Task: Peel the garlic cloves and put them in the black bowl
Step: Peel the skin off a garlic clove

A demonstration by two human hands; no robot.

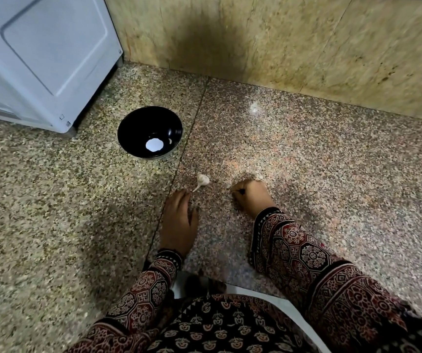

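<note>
Garlic bulb (201, 180) lies unpeeled on the granite bench (306, 161), black bowl (128, 123) at its 10 o'clock; left hand (179, 220) released by the stem, right hand (252, 196) clenched at 3 o'clock, seemingly empty; risk: a glancing touch could roll the bulb away.

The floor (306, 154) is polished speckled stone with a soft sheen, and the wall (306, 47) is mottled yellowish stone slab. The black bowl (138, 123) looks glossy and smooth, the garlic bulb (203, 179) papery and matt. The sleeves (301, 253) are printed cloth, and the white appliance (39, 59) has a smooth, faintly shiny casing.
</note>
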